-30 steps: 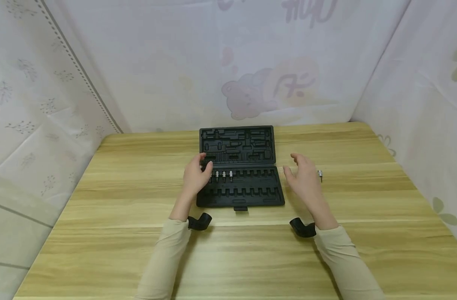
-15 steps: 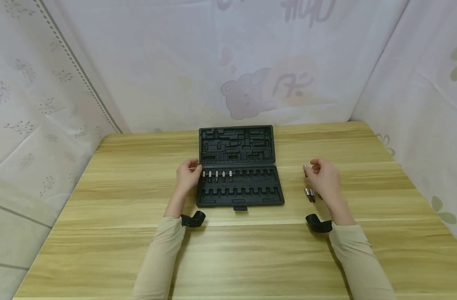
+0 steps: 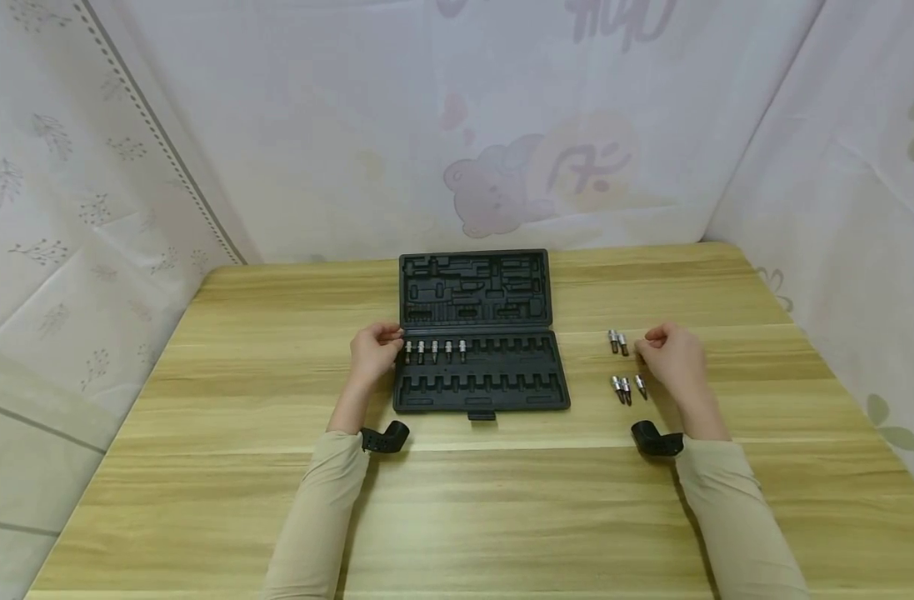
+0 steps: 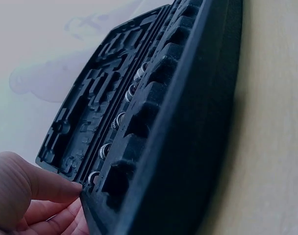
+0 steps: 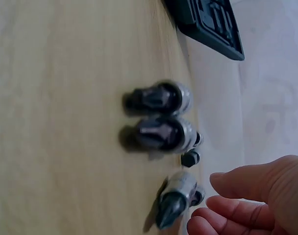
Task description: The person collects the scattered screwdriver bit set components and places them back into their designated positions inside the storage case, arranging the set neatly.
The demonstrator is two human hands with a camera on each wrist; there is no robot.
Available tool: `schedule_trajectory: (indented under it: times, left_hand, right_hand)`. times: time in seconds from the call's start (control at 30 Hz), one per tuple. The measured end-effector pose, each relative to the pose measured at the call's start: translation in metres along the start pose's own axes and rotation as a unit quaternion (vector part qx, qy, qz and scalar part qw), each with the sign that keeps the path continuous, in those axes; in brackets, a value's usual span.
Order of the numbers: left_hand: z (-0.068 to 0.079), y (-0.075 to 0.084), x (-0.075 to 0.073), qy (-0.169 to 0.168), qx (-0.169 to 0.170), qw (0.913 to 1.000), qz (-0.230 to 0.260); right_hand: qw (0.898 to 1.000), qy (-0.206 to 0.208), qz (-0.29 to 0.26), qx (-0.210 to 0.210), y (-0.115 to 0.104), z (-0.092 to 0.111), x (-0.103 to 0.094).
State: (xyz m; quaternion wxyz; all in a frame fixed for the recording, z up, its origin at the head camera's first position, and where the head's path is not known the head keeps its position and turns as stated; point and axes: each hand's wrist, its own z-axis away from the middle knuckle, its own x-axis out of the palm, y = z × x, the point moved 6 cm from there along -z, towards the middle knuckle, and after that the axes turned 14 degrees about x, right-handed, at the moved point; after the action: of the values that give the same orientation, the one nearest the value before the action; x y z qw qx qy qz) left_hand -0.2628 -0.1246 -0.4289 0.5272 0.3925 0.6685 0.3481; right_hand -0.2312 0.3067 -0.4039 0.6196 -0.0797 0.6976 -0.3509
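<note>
A black bit socket case (image 3: 481,398) lies open on the table. Several silver bit sockets (image 3: 435,351) stand in the left slots of its upper row. My left hand (image 3: 373,357) grips the case's left edge near the hinge; in the left wrist view the thumb (image 4: 53,188) presses on the corner with fingers below. Right of the case, my right hand (image 3: 677,362) pinches a bit socket (image 5: 198,197), mostly hidden in the head view. Two bit sockets (image 3: 617,342) lie just left of that hand. A second group (image 3: 621,390) lies nearer to me.
Wooden table (image 3: 501,517) extends on all sides of the case. A patterned cloth (image 3: 337,133) hangs behind and at both sides. Each wrist carries a black camera mount (image 3: 655,439).
My right hand has moved from beside the case to the loose bit sockets, then slightly right, uncovering two. My left hand has drawn back from over the case to its left edge.
</note>
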Motion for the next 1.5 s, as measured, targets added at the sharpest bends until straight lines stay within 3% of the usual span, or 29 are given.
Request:
schedule_trajectory:
  times: [0.33, 0.9, 1.2, 1.5]
  left_hand:
    - [0.0, -0.001, 0.0, 0.0, 0.001, 1.0, -0.004]
    - [-0.002, -0.003, 0.0, 0.002, 0.005, 1.0, -0.001]
    - [-0.001, -0.004, 0.0, -0.001, -0.008, 1.0, 0.003]
    - [-0.001, -0.005, 0.001, 0.001, -0.017, 0.9999, 0.002]
  right_hand:
    - [0.998, -0.032, 0.026, 0.042, 0.007, -0.007, 0.001]
    - [0.994, -0.068, 0.072, 0.037, 0.003, -0.013, 0.003]
    - [0.992, -0.077, 0.07, 0.067, 0.006, -0.013, 0.004]
    - [0.993, -0.077, 0.062, 0.058, -0.013, -0.002, 0.0]
